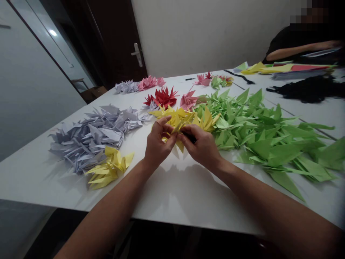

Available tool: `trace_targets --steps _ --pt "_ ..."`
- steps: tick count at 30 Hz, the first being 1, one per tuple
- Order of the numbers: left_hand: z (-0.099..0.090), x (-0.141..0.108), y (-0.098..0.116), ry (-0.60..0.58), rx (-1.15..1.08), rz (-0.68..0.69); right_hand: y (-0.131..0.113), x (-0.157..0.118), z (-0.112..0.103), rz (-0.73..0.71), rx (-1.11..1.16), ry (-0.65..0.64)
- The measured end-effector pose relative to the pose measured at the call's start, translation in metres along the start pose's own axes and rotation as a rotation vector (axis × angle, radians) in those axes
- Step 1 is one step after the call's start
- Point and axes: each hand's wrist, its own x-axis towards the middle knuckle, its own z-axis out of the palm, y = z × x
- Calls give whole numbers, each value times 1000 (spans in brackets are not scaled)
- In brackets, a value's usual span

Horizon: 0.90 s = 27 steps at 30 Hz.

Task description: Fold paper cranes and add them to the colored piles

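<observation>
My left hand (159,140) and my right hand (201,145) meet above the white table, both pinching a yellow origami crane (178,142). More yellow folded paper cranes (179,118) are bunched just behind my fingers and partly hidden by them. A dark cord or thread (190,137) shows between my hands, close to my right fingers; its exact kind is hard to tell. A green origami crane pile (229,122) lies next to my right hand. Near my left wrist sits a small yellow crane pile (110,167).
The white table (183,194) also bears a large lilac-grey crane pile (91,138), red cranes (161,97) and pink cranes (147,83). At the far right, a seated person (302,45) in a black sleeve is behind coloured paper sheets (285,68) and a black cord tangle (309,89).
</observation>
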Motion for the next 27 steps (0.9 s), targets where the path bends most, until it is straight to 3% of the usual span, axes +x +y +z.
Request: trace_targets --steps 27 --pt "-1 2 5 5 14 -53 2 3 -2 -1 -79 -60"
